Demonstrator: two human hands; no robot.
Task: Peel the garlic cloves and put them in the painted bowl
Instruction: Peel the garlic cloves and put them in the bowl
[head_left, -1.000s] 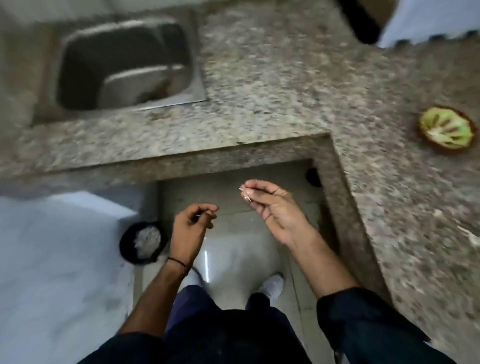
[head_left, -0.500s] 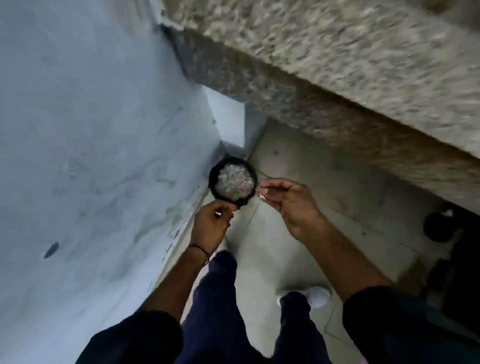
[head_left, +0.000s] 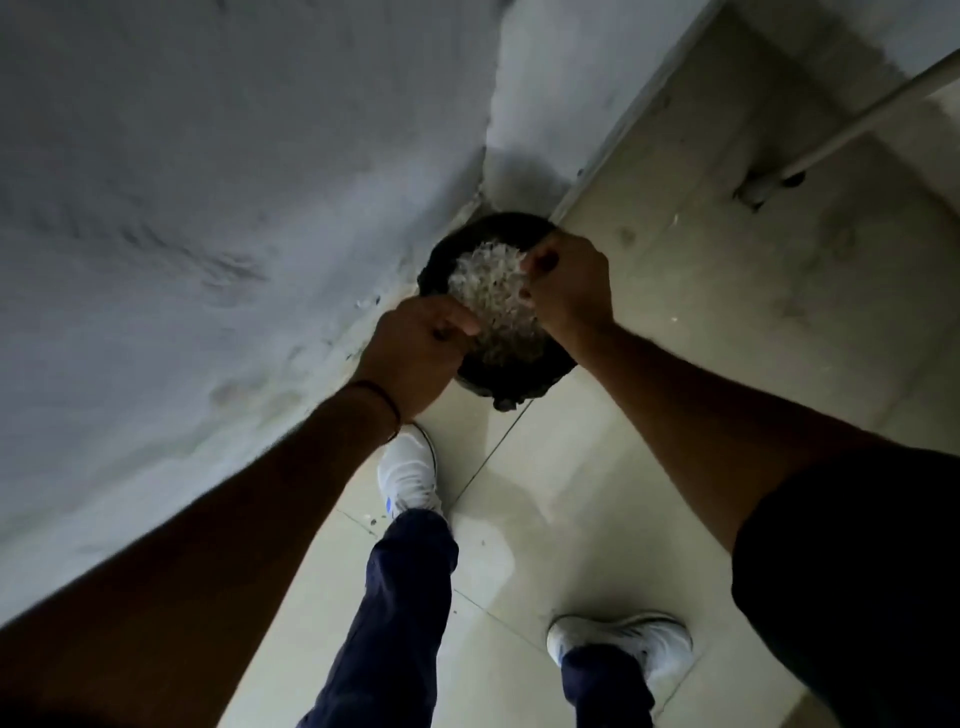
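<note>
The pale tiled floor (head_left: 597, 493) bears a black bin (head_left: 519, 387) of white peelings (head_left: 493, 291) by the wall (head_left: 208, 208) and two white shoes (head_left: 408, 475).

The person wears a dark top with short sleeves. The right sleeve (head_left: 857, 571) is wide and loose, and it stops partway up the arm. Below it the arm is bare. A thin dark band (head_left: 388, 404) goes round the wrist just behind the left hand (head_left: 415, 353). The trousers (head_left: 400, 613) are dark blue and reach down to the shoes. The left shoe (head_left: 408, 475) and the right shoe (head_left: 623, 642) are white trainers. The left shoe has a small blue mark (head_left: 389, 503) next to the trouser leg.
</note>
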